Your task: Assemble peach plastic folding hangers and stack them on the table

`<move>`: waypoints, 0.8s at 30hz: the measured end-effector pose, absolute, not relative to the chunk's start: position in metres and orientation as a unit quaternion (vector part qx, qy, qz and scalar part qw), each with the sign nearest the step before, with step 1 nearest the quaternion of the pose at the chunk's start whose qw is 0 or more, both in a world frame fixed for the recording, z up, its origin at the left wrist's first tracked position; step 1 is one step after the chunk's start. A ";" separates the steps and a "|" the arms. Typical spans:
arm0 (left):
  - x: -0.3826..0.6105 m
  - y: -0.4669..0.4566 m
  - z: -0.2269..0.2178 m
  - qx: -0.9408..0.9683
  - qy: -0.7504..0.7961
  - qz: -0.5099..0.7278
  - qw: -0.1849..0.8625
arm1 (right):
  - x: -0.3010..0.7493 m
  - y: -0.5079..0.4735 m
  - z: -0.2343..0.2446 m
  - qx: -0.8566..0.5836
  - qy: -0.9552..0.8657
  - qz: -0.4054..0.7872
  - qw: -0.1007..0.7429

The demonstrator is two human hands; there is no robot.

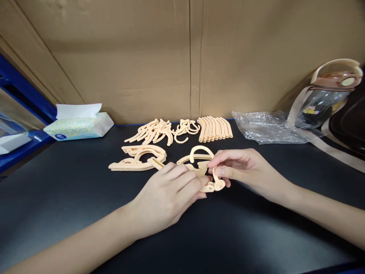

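Note:
My right hand [252,171] pinches a cream plastic hanger hook [202,147] between thumb and fingers. The hook's curve points up and left, and its round base sits low at the fingertips. My left hand [171,192] is closed around a cream hanger arm [210,188]; most of that piece is hidden under the fingers. The holed end of the arm lies right beside the hook's base, apparently touching it. Just beyond my hands lie more cream hanger pieces [186,159], partly covered. To their left, folded hangers [125,166] rest on the black table.
Along the back are a pile of hanger arms [151,131], loose hooks [182,131] and a row of arms [215,129]. A tissue pack [82,127] stands left. Clear plastic wrap [265,127] and a strapped water bottle [322,102] are right. A cardboard wall [128,57] rises behind.

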State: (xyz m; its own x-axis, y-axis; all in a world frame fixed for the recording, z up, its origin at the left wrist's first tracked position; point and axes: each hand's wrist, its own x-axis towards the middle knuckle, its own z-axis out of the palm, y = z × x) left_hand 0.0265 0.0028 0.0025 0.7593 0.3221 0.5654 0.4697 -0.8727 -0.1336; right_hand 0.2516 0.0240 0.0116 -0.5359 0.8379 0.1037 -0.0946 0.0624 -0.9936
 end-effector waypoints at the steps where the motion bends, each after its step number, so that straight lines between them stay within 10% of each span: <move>1: 0.026 0.003 0.002 -0.929 -0.213 -0.272 0.131 | 0.252 0.024 0.012 -0.290 -0.622 0.624 0.373; 24: 0.029 -0.002 0.007 -0.928 -0.221 -0.248 0.169 | 0.258 0.029 0.017 -0.295 -0.655 0.609 0.335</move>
State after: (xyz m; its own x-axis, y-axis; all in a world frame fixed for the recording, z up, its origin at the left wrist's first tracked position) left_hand 0.0291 -0.0019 0.0075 0.7794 0.3263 0.5348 0.4943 -0.8448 -0.2050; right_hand 0.2579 0.0286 0.0173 -0.6008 0.7955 0.0787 -0.0214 0.0824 -0.9964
